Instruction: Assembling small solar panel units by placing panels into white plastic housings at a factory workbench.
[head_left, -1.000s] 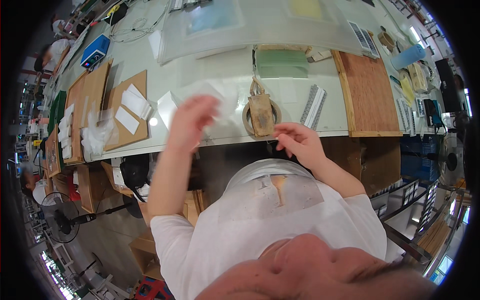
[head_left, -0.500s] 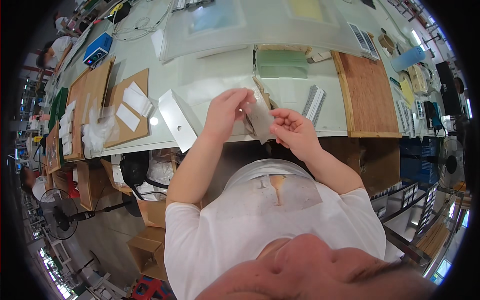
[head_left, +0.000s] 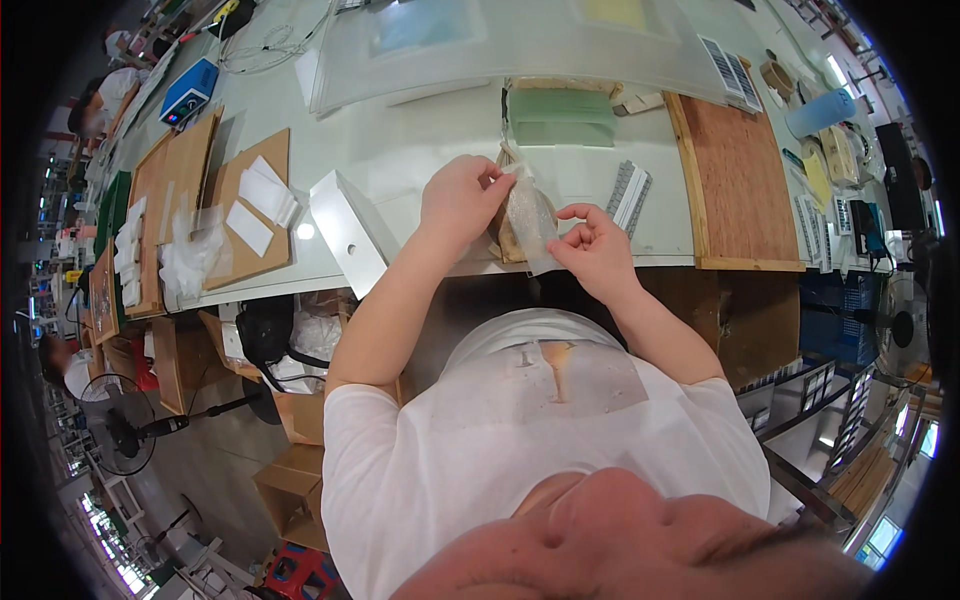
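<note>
The left hand (head_left: 462, 203) and right hand (head_left: 600, 254), fingertips pinched, hold opposite ends of a thin, translucent whitish plastic sheet (head_left: 534, 214).

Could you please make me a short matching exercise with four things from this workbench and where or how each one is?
Things:
1. Clear plastic
2. Blue box
3. White box
4. Wooden board

Places and states:
A. On the bench to the right of both hands, brown
B. Toward the back left of the bench, with a small light on its front
C. At the fingers of the left hand and the right hand
D. Just left of the left hand, with a small hole in its face

Right pairs: 1-C, 2-B, 3-D, 4-A.
</note>
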